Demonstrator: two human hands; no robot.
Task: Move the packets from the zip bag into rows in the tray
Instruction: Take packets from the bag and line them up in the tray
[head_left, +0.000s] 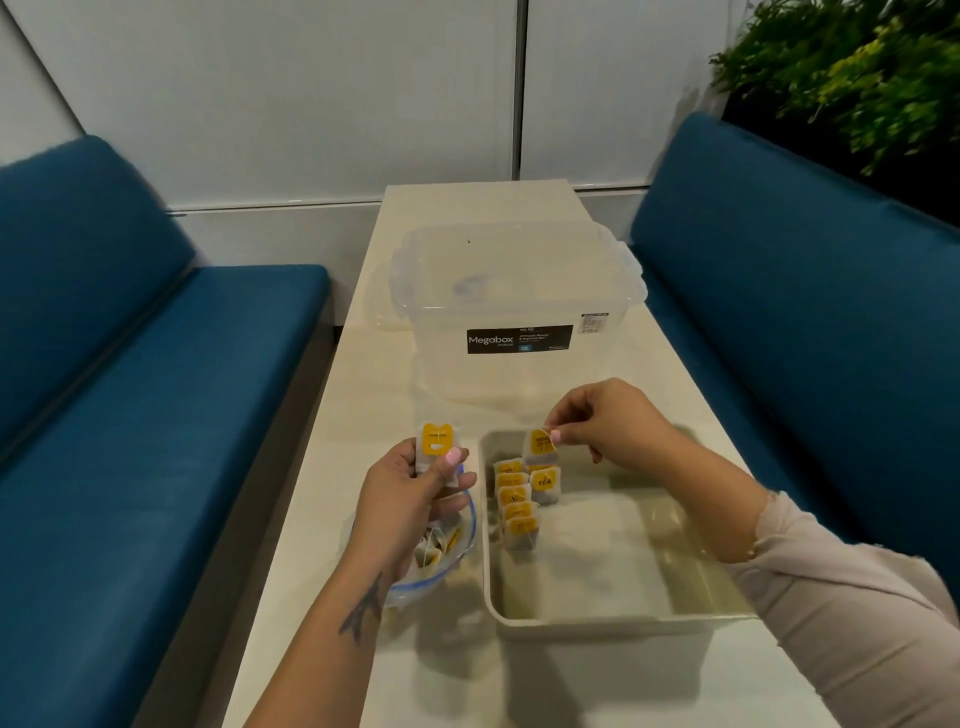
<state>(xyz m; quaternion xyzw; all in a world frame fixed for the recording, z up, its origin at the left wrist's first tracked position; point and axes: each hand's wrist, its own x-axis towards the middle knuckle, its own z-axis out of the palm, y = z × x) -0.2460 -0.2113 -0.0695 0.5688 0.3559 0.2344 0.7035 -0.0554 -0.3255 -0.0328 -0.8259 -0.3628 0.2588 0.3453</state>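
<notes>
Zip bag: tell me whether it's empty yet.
Not empty. Packets still show inside the zip bag, under the left hand.

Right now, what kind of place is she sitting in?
Probably a café or office lounge booth: blue cushioned benches flank a narrow pale table, with leafy plants behind the right bench and plain wall panels beyond.

Both hands pinch packets: left (415, 486) over the zip bag (447, 566), right (608, 421) (above the tray (597, 618)).
</notes>
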